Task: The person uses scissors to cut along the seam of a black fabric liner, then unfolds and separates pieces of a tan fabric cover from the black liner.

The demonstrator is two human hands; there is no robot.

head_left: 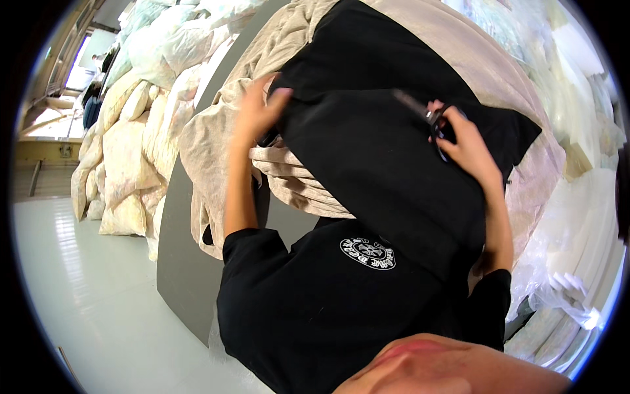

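Note:
A wide piece of black cloth (387, 157) lies over heaped beige fabric (298, 174) in front of my body. My right hand (467, 141) is closed around the dark handles of a pair of scissors (436, 121). Their blades are smeared by motion and point to the upper left, over the cloth. At the cloth's left edge is my left hand (257, 113), blurred, with thumb and fingers apart and nothing visibly held. Just below it, a small dark object (268, 138) shows in part; I cannot tell its kind.
The fabric rests on a grey tabletop (187, 243) with a curved-looking edge on my left. Stuffed pale sacks (131, 154) are piled beyond it on the left. Clear plastic-wrapped bundles (558, 223) crowd the right side. Pale floor (98, 276) shows at the lower left.

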